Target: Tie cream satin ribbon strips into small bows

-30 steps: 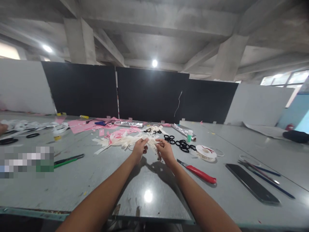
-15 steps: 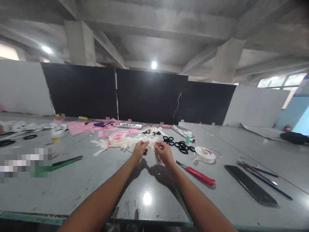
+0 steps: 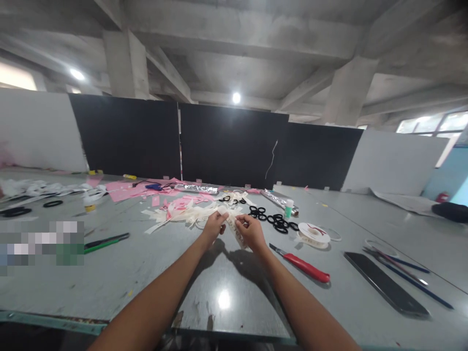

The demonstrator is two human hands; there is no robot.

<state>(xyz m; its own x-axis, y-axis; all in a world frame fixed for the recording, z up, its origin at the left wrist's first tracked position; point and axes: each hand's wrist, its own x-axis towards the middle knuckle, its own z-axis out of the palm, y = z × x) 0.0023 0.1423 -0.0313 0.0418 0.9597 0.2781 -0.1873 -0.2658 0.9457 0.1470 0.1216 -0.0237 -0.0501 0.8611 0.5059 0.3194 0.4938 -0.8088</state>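
Note:
My left hand (image 3: pixel 214 228) and my right hand (image 3: pixel 251 230) are close together above the middle of the grey table. Between them is a cream ribbon (image 3: pixel 237 233) with printed marks, slanting down towards my right palm. Each hand pinches it with thumb and fingertips; the fingers are closed. Just behind lies a loose heap of cream ribbon strips (image 3: pixel 190 216). To the right of my right hand are several black hair ties (image 3: pixel 280 223) and a white ribbon spool (image 3: pixel 313 234). A red-handled utility knife (image 3: pixel 305 267) lies beside my right forearm.
Pink paper scraps (image 3: pixel 124 190) and foil rolls (image 3: pixel 280 201) lie at the back, near a green-labelled glue bottle (image 3: pixel 288 208). A black phone (image 3: pixel 385 283) and scissors (image 3: pixel 405 265) are at the right. A green cutter (image 3: pixel 106 243) lies left. Black panels (image 3: pixel 234 146) stand behind.
The view has shifted slightly, so the table things sit a little further right. The ribbon between my hands shows flatter and more of its print is visible. Both hands keep their pinch.

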